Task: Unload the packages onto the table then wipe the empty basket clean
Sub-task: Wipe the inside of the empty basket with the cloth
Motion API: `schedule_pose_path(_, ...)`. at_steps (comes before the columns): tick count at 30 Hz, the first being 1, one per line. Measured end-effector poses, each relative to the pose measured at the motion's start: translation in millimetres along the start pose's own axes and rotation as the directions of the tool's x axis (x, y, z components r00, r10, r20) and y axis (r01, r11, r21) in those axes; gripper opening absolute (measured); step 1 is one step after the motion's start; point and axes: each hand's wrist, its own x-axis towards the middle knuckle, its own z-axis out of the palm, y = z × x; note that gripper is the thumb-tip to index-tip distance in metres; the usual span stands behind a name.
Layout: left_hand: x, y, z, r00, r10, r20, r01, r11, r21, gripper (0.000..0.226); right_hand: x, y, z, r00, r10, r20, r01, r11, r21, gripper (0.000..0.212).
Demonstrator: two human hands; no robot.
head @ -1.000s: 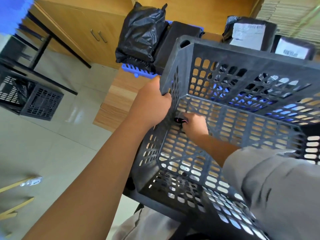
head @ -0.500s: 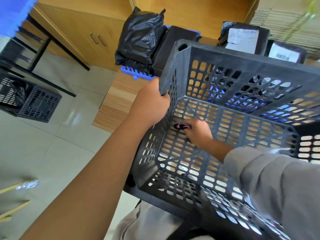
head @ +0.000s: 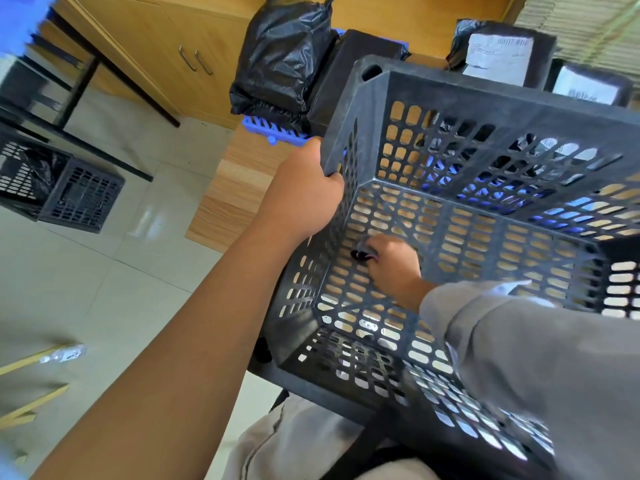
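I am seeing the black basket (head: pixel 433 98) lying tipped toward me, its mouth standing open for reaching in. My left hand (head: pixel 304 195) is blocking the left rim and my right hand (head: pixel 393 265) with its grey sleeve (head: pixel 536 358) is filling the near side. Beyond the far wall, black packages (head: pixel 280 53) on the table (head: pixel 239 188) are crowding that edge. Open floor (head: pixel 104 289) is lying to the left.

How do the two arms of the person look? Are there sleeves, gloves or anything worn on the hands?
The left arm is bare up to the picture's edge, with no sleeve in view. The right arm wears a loose grey long sleeve ending at the wrist. No glove, watch or ring shows on the left hand or right hand.
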Motion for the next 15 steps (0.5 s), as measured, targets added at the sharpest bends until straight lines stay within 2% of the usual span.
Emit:
schedule_pose_path(4,-1,1,-1,1.000,-0.006,0.007,0.006,1.000,0.007,0.017,-13,3,5,0.996,-0.066,0.066,0.067,0.998,-0.005,0.023)
schedule_pose_path(8,-1,0,0,1.000,-0.007,0.000,0.007,1.000,0.006,0.016,-13,10,-11,0.951,-0.239,0.196,0.262,0.960,-0.097,0.030)
schedule_pose_path(9,0,0,0,1.000,-0.006,-0.001,0.006,1.000,0.008,0.015,-12,11,-18,0.953,-0.244,0.180,0.265,0.959,-0.101,0.031)
schedule_pose_path(11,1,-2,0,1.000,-0.004,-0.005,0.004,1.000,0.010,0.013,5,14,-34,0.989,-0.140,0.040,0.142,0.987,-0.074,0.031)
schedule_pose_path(13,1,-3,0,1.000,-0.003,-0.004,0.003,1.000,0.008,0.011,34,16,-47,0.996,-0.026,-0.088,0.019,0.997,-0.078,0.030)
schedule_pose_path(15,1,-2,1,1.000,-0.003,-0.008,0.003,1.000,0.006,0.011,53,12,-52,0.993,0.024,-0.114,-0.034,0.995,-0.089,0.033)
